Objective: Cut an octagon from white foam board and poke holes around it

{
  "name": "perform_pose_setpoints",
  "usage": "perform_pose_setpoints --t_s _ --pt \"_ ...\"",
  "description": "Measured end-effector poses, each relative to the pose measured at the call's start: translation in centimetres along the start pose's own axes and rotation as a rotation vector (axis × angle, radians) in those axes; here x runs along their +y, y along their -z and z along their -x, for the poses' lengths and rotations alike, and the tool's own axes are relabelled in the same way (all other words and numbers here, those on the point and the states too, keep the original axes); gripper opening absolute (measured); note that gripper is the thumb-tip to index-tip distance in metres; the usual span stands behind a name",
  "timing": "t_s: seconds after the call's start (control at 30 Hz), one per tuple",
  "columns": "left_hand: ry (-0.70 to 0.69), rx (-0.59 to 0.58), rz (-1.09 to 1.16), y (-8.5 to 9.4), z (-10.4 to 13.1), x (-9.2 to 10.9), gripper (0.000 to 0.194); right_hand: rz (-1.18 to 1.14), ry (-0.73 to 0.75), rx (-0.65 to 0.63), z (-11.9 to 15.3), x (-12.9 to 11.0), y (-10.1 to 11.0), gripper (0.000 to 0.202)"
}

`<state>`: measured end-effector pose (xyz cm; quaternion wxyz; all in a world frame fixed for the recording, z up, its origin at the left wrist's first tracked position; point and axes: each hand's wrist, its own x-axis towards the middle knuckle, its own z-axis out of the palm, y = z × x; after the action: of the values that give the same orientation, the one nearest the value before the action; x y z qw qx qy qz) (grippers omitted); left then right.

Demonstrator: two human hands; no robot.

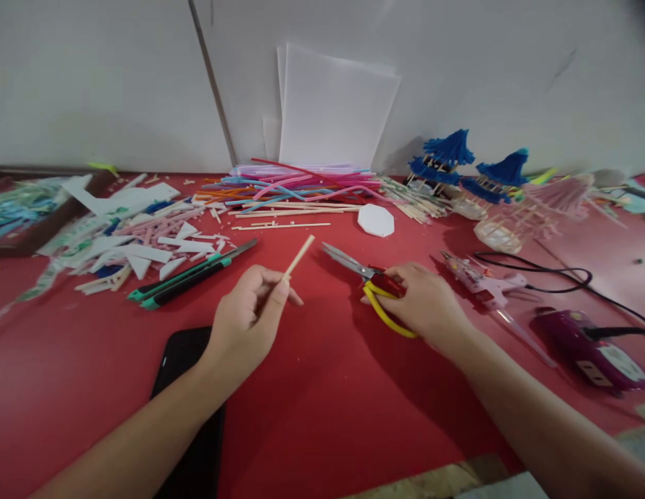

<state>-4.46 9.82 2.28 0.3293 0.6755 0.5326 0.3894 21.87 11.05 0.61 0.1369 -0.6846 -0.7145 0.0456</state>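
Between thumb and fingers, my left hand [252, 308] pinches a short wooden stick [300, 256], its free end slanting up to the right. My right hand [426, 301] is wrapped round the yellow and red handles of a pair of scissors [348, 262]. The scissors' blades point up and left toward the stick, apart from it. Beyond them lies a white octagonal piece [375, 220], beside a row of long thin wooden sticks [296, 208]. A dark phone [190, 339] rests partly under my left forearm.
Two green-and-black utility knives [192, 277] lie left, near white and pink scraps [145, 239]. Colourful pipe cleaners [301, 181] and propped white sheets [335, 107] are behind. At right are blue-roofed models [441, 159], a pink glue gun [488, 284], its cable and a purple power strip [592, 350].
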Motion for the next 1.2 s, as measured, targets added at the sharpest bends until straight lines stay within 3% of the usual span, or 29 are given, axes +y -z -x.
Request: perform_pose_setpoints --t_s 0.07,0.17,0.27,0.33,0.47,0.57,0.87,1.2 --pt "-0.107 -0.056 -0.254 -0.1 0.3 -0.1 0.019 0.001 0.002 -0.007 -0.4 1.0 0.0 0.028" --pt "-0.230 -0.099 -0.482 -0.5 0.7 -0.2 0.017 -0.019 0.143 0.079 -0.1 1.3 0.4 0.029" --pt "-0.284 -0.126 -0.579 -0.8 0.9 -0.2 0.020 -0.187 0.323 0.292 1.0 -0.5 0.9 0.031" --pt "-0.347 -0.172 -0.641 -1.0 0.9 -0.1 0.022 -0.317 0.503 0.361 1.7 -2.2 1.0 0.029" --pt "-0.487 -0.227 -0.721 -1.3 1.2 0.2 0.024 -0.250 0.701 0.155 2.5 -4.4 0.1 0.022" --pt "-0.546 -0.198 -0.751 -1.4 1.5 0.1 0.025 -0.177 0.781 0.116 2.5 -4.5 -0.6 0.022" --pt "-0.657 -0.167 -0.696 -1.6 1.8 0.0 0.030 -0.146 0.810 0.195 2.6 -4.6 -0.6 0.023" --pt "-0.588 -0.165 -0.661 -1.7 1.7 0.0 0.029 -0.146 0.700 0.203 3.2 -5.4 -0.9 0.032"
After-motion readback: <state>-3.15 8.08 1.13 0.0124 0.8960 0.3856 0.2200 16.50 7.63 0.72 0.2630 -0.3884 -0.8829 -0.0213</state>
